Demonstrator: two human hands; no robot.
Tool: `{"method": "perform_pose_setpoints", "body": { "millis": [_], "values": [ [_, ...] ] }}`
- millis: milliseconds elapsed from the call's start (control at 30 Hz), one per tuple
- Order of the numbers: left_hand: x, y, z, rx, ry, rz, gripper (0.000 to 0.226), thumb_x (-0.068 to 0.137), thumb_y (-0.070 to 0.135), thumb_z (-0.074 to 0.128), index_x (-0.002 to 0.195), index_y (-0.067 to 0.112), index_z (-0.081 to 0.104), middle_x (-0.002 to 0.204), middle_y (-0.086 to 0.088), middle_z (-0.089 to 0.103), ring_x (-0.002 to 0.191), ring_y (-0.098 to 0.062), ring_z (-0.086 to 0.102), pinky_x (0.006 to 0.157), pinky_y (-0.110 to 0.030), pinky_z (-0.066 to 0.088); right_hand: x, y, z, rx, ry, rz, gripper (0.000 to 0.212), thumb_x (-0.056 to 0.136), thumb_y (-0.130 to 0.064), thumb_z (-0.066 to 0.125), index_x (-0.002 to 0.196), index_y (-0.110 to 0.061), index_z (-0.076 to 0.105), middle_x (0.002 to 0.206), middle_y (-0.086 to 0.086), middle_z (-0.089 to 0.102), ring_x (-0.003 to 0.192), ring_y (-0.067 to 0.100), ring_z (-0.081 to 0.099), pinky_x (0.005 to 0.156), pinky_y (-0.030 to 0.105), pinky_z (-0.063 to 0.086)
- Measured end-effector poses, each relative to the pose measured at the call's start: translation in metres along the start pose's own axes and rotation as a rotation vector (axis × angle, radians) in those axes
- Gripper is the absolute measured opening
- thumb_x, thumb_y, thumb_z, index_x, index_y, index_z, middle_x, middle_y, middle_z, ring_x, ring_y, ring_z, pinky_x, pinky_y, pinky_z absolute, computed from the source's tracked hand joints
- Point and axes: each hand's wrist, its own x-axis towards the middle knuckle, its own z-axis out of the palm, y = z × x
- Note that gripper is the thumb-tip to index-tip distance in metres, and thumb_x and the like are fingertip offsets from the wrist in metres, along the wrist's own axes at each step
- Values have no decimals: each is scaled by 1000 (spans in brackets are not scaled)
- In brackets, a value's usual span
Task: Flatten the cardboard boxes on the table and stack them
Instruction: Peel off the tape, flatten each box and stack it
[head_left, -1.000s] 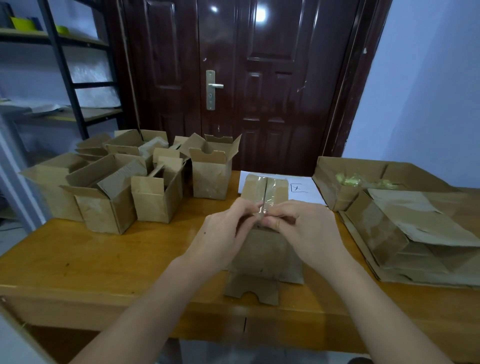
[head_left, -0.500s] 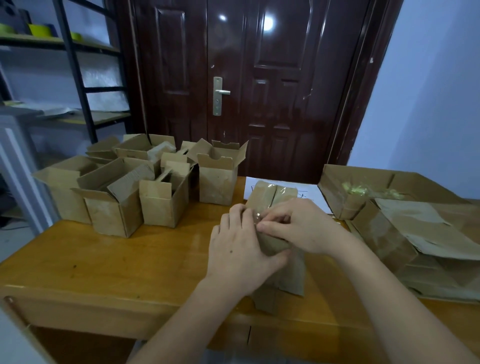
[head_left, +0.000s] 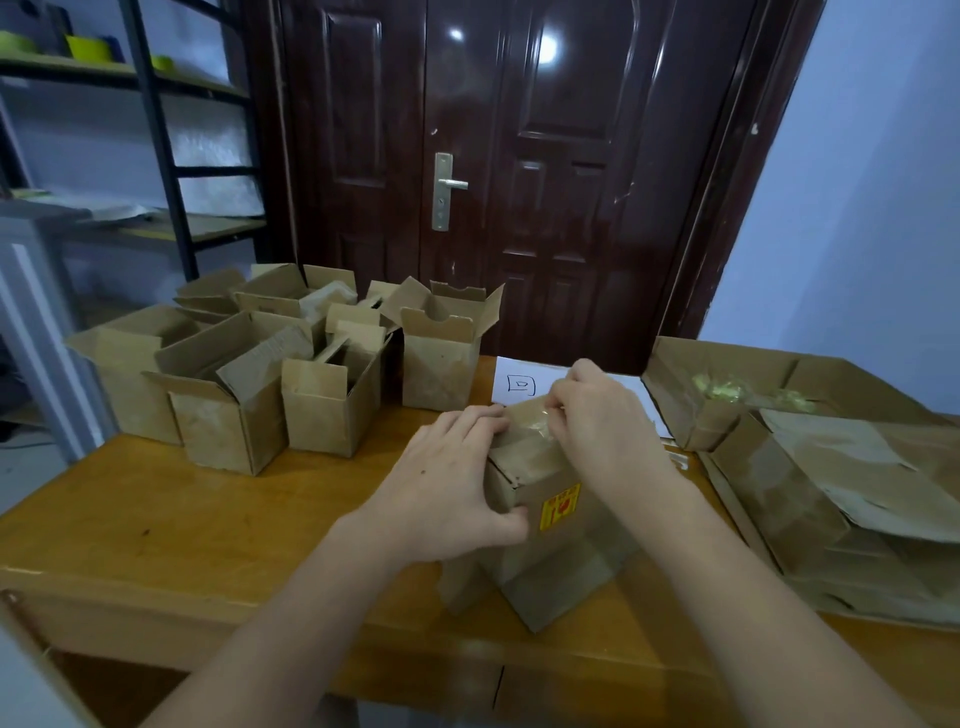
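A small taped cardboard box (head_left: 558, 551) with a yellow and red sticker stands on the wooden table (head_left: 171, 525) in front of me. My left hand (head_left: 447, 493) grips its left upper corner, thumb on the near face. My right hand (head_left: 602, 421) pinches the clear tape on the box's top. Several open, unflattened boxes (head_left: 228, 410) stand in a group at the back left. A pile of flattened cardboard (head_left: 831, 467) lies on the right.
A white sheet of paper (head_left: 522, 382) with a drawn mark lies behind the held box. A dark door (head_left: 493, 156) is behind the table. A black shelf rack (head_left: 156, 130) stands at the back left.
The box has turned so its stickered face shows. My left hand moved from its top to its left corner. My right hand has shifted back along the taped top.
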Motion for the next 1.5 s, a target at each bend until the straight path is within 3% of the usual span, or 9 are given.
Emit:
{"method": "perform_pose_setpoints", "body": {
  "millis": [200, 300, 500, 667, 800, 933, 1100, 1267, 1500],
  "values": [
    [-1, 1, -6, -23, -37, -33, 91, 73, 74, 46, 155, 36, 28, 163, 17, 25, 154, -14, 12, 123, -45, 25, -11, -10, 3, 377, -69, -199, 25, 91, -20, 70, 110, -35, 75, 87, -20, 68, 87, 0, 60, 75, 12, 44],
    [-2, -1, -3, -34, -41, -35, 95, 73, 74, 44, 157, 34, 25, 165, 17, 22, 154, -10, 7, 123, -41, 21, -14, -12, 7, 513, 0, -58, 25, 92, -20, 70, 116, -29, 71, 89, -34, 63, 92, -18, 56, 80, 0, 37],
    [7, 5, 10, 30, 52, -123, 97, 77, 96, 28, 151, 34, 35, 162, 14, 31, 152, -14, 22, 121, -44, 28, -2, -4, 8, 218, -182, 168, 22, 88, -48, 70, 103, -33, 76, 106, -10, 49, 107, 7, 38, 90, 30, 40],
    [9, 7, 16, 95, 103, -110, 93, 77, 92, 26, 146, 32, 42, 158, 12, 38, 146, -14, 30, 117, -37, 34, 5, -14, 5, 218, -239, 156, 19, 89, -27, 67, 72, -22, 73, 78, -4, 65, 80, 15, 59, 68, 35, 52],
    [7, 6, 18, 106, 111, -98, 90, 78, 91, 28, 145, 32, 43, 157, 12, 40, 144, -13, 32, 115, -36, 36, 15, -20, 5, 32, -237, 90, 16, 86, -16, 60, 76, -7, 68, 79, 7, 66, 79, 25, 61, 72, 40, 50],
    [6, 4, 16, 115, 87, -104, 94, 78, 91, 31, 149, 30, 38, 159, 13, 36, 143, -13, 31, 114, -35, 36, 28, -6, -5, -246, -202, 96, 7, 92, -5, 58, 91, -11, 63, 87, 2, 41, 80, 26, 52, 67, 32, 37],
    [6, 4, 16, 89, 95, -87, 90, 83, 87, 40, 151, 28, 37, 160, 12, 34, 144, -13, 29, 115, -34, 36, 20, -1, -8, 102, -156, 112, 17, 88, -6, 63, 99, -15, 72, 97, 1, 65, 88, 20, 64, 83, 33, 54],
    [5, 4, 16, 83, 119, -71, 87, 85, 84, 44, 151, 29, 36, 160, 13, 33, 145, -11, 28, 115, -31, 34, 9, 1, 2, 527, -137, 204, 26, 88, -17, 74, 108, -29, 64, 99, -10, 65, 85, 6, 66, 73, 18, 48],
    [5, 2, 18, 59, 140, -67, 87, 85, 83, 48, 152, 30, 35, 160, 14, 32, 144, -9, 26, 114, -29, 34, 12, 13, 5, 109, -222, 252, 24, 88, -47, 72, 104, -29, 78, 118, -8, 54, 118, 17, 40, 92, 36, 43]
  ]
}}
